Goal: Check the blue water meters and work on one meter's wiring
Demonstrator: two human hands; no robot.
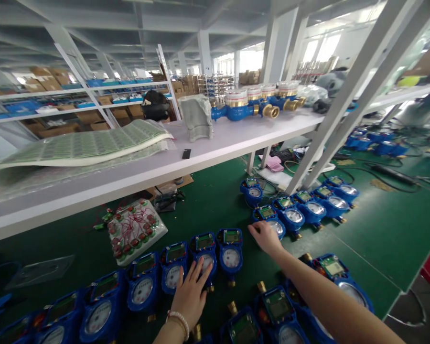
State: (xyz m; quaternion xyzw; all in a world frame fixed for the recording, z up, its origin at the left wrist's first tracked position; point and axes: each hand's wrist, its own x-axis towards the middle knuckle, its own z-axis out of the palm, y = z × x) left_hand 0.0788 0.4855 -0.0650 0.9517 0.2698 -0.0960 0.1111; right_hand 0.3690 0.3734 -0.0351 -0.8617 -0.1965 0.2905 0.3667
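Observation:
Blue water meters with round dials and small green screens lie in rows on a green mat. My left hand rests with fingers spread on a meter in the near row. My right hand reaches forward with fingers apart, its fingertips at a meter in the farther row. Neither hand holds anything. More meters lie under my right forearm.
A white shelf crosses above the mat, carrying green label sheets, a grey moulded block, a small black item and blue meters with brass ends. A white tray of red-wired parts sits near the left.

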